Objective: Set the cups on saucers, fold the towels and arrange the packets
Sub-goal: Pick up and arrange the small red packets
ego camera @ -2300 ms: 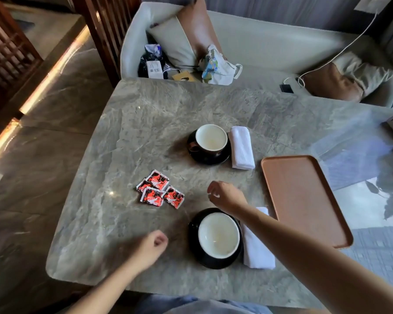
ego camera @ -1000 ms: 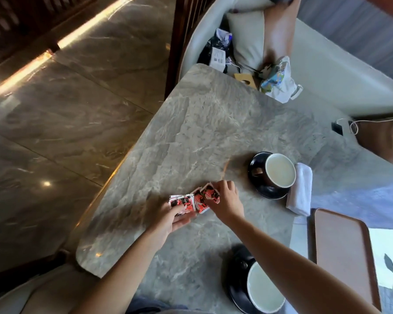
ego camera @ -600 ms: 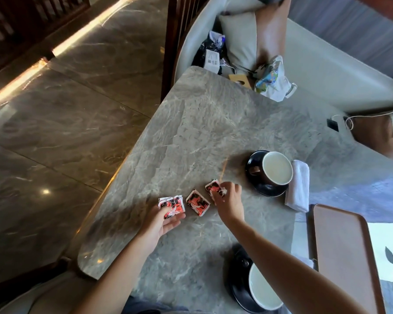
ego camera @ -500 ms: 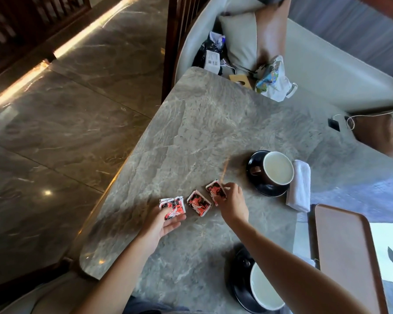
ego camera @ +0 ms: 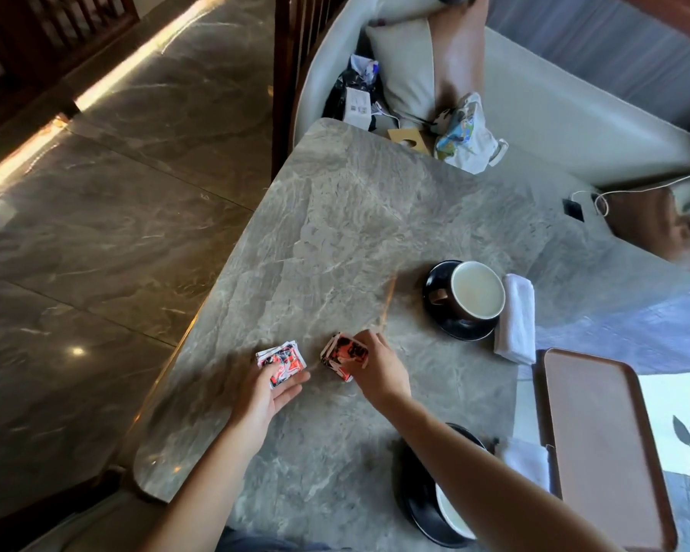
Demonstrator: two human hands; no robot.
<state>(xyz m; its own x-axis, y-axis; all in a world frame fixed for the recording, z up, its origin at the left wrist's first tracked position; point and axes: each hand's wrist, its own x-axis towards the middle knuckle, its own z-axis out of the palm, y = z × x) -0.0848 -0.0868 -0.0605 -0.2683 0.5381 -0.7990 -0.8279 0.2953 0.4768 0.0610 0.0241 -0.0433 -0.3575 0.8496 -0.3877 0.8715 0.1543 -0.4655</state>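
Packets being sorted into two small piles on the tabletop (ego camera: 375, 217)

The left hand (ego camera: 265, 392) pins one pile of red packets (ego camera: 281, 358) under loosely spread fingers; the right hand (ego camera: 377, 370) pinches the second pile (ego camera: 341, 352) at its 3 o'clock, likely squaring it. The far cup (ego camera: 477, 294) sits on its saucer (ego camera: 439, 308) with a folded towel (ego camera: 516, 318) at its 3 o'clock; those steps look done.
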